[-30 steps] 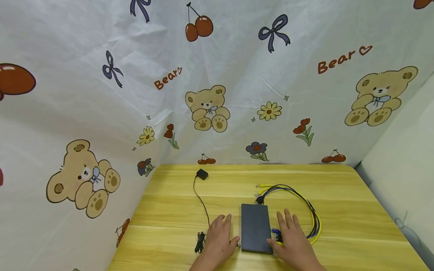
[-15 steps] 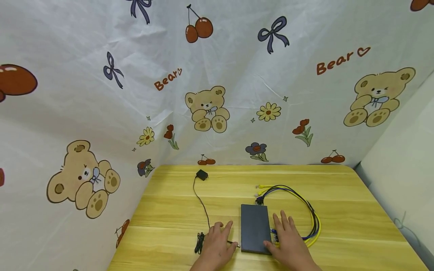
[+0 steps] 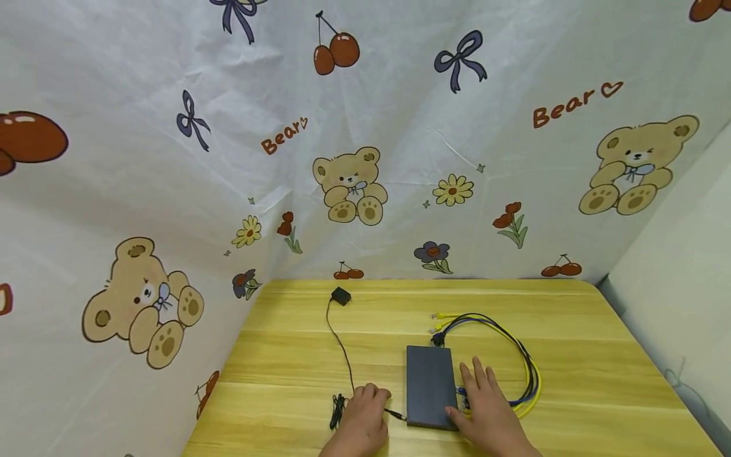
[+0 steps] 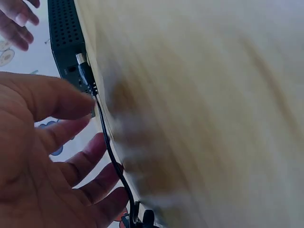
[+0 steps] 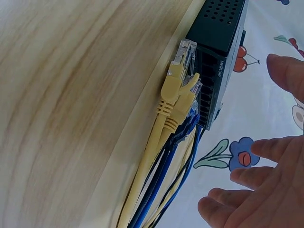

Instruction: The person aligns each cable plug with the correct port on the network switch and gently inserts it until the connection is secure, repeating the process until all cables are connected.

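Observation:
A dark, flat network switch (image 3: 431, 387) marked MERCURY lies on the wooden table, vent holes in its casing. Beside its left edge is the barrel plug (image 4: 85, 73) of a thin black power cord, its metal tip close to the casing. My left hand (image 3: 362, 419) is just left of the plug, thumb near the cord and fingers loosely bent behind it. Along the switch's right edge my right hand (image 3: 488, 406) spreads its fingers, thumb over the edge in the head view. Yellow network plugs (image 5: 171, 85) and blue ones lie by the row of ports below it.
A bundle of yellow, blue and black network cables (image 3: 535, 381) arcs from the right side to behind the switch. The power adapter (image 3: 341, 296) lies at the back left, and a tied coil of cord (image 3: 337, 411) left of my left hand. A bear-print cloth (image 3: 400, 127) hangs behind.
My left hand has drawn back slightly left and its fingers have bent more, leaving the plug and some cord in sight. My right hand has shifted a little left, then stayed.

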The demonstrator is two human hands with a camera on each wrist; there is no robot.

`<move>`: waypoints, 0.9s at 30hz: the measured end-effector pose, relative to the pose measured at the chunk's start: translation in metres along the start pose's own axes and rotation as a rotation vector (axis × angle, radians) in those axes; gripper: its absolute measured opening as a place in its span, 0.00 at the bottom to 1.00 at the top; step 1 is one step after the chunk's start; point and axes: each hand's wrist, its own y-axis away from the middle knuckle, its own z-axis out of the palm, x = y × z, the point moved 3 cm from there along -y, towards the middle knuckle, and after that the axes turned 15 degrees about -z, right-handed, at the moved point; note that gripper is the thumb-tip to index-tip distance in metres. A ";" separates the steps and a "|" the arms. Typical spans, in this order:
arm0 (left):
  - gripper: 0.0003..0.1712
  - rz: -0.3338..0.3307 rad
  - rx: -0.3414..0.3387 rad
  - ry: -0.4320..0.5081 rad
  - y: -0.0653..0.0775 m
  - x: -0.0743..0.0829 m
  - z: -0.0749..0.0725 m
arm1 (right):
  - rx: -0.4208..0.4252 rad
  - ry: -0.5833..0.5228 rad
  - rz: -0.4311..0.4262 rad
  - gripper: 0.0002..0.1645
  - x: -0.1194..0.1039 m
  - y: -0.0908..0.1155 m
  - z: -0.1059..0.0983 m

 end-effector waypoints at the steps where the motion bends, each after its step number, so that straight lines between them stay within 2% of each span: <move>1: 0.23 0.003 -0.003 -0.007 0.000 -0.001 0.001 | -0.005 -0.004 0.003 0.58 0.000 0.000 0.000; 8: 0.13 0.018 0.028 -0.028 0.002 -0.002 0.002 | -0.008 -0.001 -0.024 0.56 -0.003 0.001 0.000; 16: 0.08 0.071 0.141 -0.108 0.000 -0.002 -0.002 | 0.011 -0.025 -0.022 0.53 -0.001 -0.003 0.003; 27: 0.12 0.043 0.132 -0.051 -0.003 -0.004 -0.003 | -0.016 -0.026 -0.019 0.53 -0.004 -0.008 0.005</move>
